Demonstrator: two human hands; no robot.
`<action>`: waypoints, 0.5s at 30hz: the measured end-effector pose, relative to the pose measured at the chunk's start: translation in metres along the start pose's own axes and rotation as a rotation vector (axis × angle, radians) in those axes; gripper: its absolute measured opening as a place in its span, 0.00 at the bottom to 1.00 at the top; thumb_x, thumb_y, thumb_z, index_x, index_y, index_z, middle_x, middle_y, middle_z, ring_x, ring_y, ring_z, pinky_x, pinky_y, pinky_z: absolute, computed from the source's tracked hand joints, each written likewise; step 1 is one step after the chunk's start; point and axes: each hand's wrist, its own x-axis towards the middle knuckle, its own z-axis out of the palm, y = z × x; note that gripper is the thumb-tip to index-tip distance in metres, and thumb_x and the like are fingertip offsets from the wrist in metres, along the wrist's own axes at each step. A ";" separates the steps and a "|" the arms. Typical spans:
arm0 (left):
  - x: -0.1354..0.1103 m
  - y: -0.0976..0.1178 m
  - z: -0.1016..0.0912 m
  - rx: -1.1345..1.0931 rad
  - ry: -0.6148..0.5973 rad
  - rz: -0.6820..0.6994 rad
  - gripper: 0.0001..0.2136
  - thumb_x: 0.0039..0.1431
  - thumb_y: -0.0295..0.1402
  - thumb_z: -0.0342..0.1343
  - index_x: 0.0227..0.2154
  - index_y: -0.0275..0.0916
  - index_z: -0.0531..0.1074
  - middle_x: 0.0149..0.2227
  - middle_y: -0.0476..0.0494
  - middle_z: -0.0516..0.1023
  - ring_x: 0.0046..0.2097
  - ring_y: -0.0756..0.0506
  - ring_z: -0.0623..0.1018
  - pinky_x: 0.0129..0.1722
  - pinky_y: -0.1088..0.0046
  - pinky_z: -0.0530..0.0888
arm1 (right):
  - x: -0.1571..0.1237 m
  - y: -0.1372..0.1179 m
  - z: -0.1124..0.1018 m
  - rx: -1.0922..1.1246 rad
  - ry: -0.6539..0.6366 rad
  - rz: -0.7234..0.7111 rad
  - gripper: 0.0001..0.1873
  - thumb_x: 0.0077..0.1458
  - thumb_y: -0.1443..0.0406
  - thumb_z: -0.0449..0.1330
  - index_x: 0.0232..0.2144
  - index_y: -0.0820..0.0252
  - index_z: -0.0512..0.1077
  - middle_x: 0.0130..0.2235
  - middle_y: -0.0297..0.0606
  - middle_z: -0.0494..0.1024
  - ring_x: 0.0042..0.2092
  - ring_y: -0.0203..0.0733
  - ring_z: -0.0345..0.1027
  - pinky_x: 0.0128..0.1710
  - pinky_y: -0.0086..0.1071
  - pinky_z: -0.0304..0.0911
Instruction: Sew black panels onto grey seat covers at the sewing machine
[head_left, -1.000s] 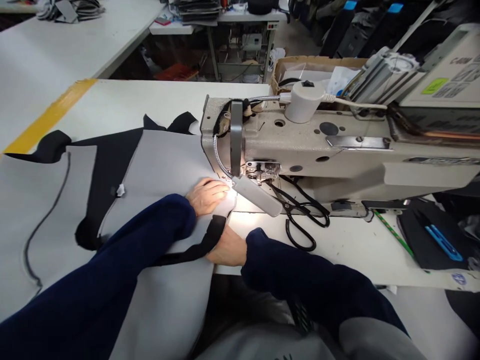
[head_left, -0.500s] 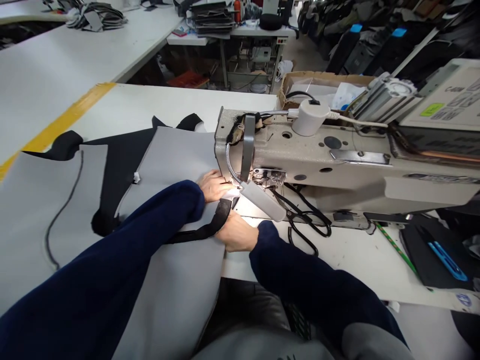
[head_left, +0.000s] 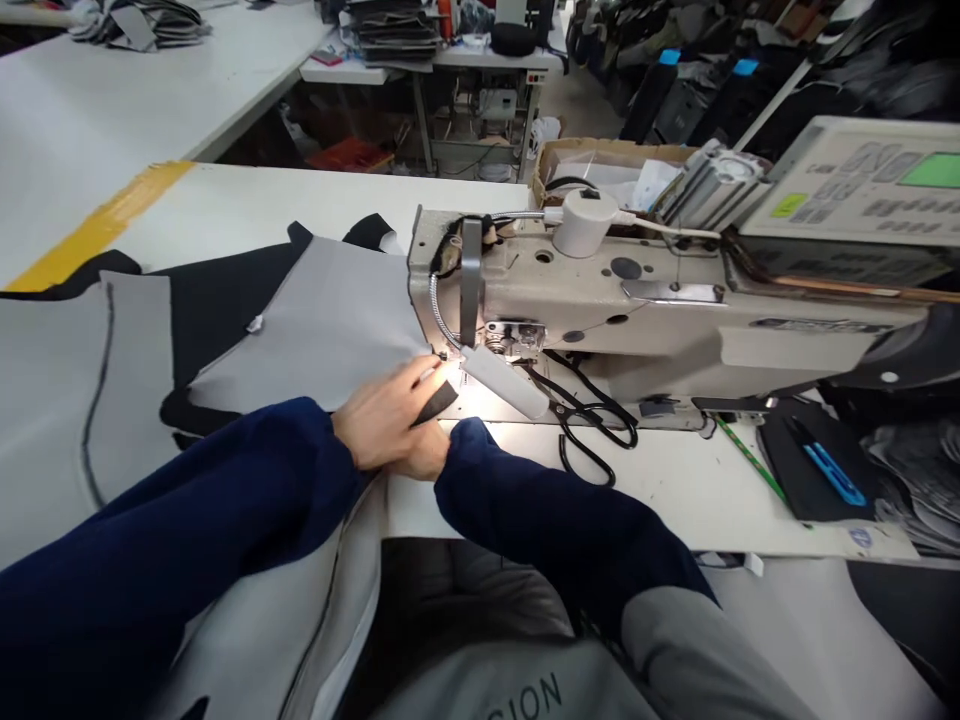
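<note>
My left hand (head_left: 381, 418) rests on the grey fabric panel (head_left: 330, 320) just in front of the needle area of the beige sewing machine (head_left: 600, 290). Its fingers close round the end of a black strip (head_left: 436, 401). My right hand (head_left: 426, 456) lies directly under and behind the left one, with only its back showing and its fingers hidden. The machine's small lamp (head_left: 506, 381) lights the spot beside both hands. The grey panel is joined to black fabric (head_left: 217, 310) that spreads out to the left.
Black scissors (head_left: 592, 432) lie on the table under the machine arm, right of my hands. A control panel (head_left: 862, 190) and a cardboard box (head_left: 600, 165) stand behind the machine. A black pouch with a blue tool (head_left: 821, 470) is at the right. A yellow stripe (head_left: 97, 225) marks the table's left.
Both hands have drawn back from the needle toward me. The left hand now covers the right one. The long loop of black strip is no longer across the panel; only its end shows.
</note>
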 end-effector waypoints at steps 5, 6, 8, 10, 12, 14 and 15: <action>-0.018 0.000 0.039 0.063 -0.120 0.046 0.33 0.48 0.19 0.44 0.59 0.45 0.60 0.61 0.47 0.63 0.51 0.43 0.70 0.44 0.68 0.73 | -0.071 -0.016 -0.015 -0.346 0.066 -0.015 0.13 0.63 0.72 0.46 0.36 0.69 0.71 0.39 0.52 0.74 0.45 0.49 0.66 0.44 0.46 0.62; -0.022 0.004 0.047 0.102 -0.148 0.024 0.31 0.49 0.19 0.44 0.58 0.46 0.62 0.61 0.48 0.63 0.49 0.42 0.71 0.39 0.68 0.74 | -0.086 -0.017 -0.015 -0.397 0.085 -0.026 0.13 0.63 0.72 0.45 0.39 0.71 0.70 0.42 0.56 0.73 0.48 0.50 0.65 0.45 0.45 0.62; -0.024 0.013 0.059 0.161 -0.154 -0.040 0.27 0.54 0.21 0.45 0.57 0.45 0.63 0.62 0.49 0.62 0.46 0.42 0.71 0.33 0.68 0.73 | -0.107 -0.016 -0.011 -0.474 0.118 -0.050 0.14 0.63 0.73 0.45 0.44 0.75 0.68 0.48 0.62 0.71 0.52 0.52 0.63 0.45 0.44 0.61; -0.022 0.019 0.066 0.168 -0.141 -0.062 0.24 0.57 0.23 0.43 0.57 0.41 0.63 0.62 0.47 0.62 0.46 0.42 0.71 0.38 0.67 0.73 | -0.113 -0.014 -0.005 -0.531 0.148 -0.056 0.15 0.63 0.74 0.45 0.46 0.77 0.67 0.51 0.63 0.70 0.53 0.53 0.64 0.42 0.43 0.62; -0.017 0.022 0.069 0.158 -0.144 -0.047 0.23 0.58 0.22 0.42 0.56 0.38 0.64 0.62 0.45 0.63 0.46 0.43 0.71 0.43 0.67 0.72 | -0.109 -0.013 -0.001 -0.570 0.165 -0.045 0.16 0.62 0.74 0.45 0.46 0.78 0.68 0.48 0.62 0.72 0.50 0.53 0.66 0.37 0.41 0.63; -0.013 0.023 0.069 0.159 -0.162 -0.029 0.22 0.57 0.22 0.43 0.55 0.39 0.64 0.61 0.45 0.63 0.46 0.44 0.71 0.43 0.68 0.71 | -0.103 -0.014 0.000 -0.590 0.160 -0.019 0.16 0.62 0.74 0.45 0.45 0.77 0.69 0.44 0.60 0.75 0.47 0.53 0.68 0.32 0.39 0.61; -0.012 0.023 0.068 0.164 -0.168 -0.029 0.23 0.57 0.22 0.43 0.55 0.40 0.65 0.61 0.46 0.63 0.45 0.44 0.71 0.41 0.68 0.71 | -0.100 -0.014 -0.001 -0.594 0.152 -0.006 0.15 0.62 0.74 0.45 0.44 0.77 0.69 0.42 0.59 0.75 0.46 0.53 0.69 0.30 0.38 0.60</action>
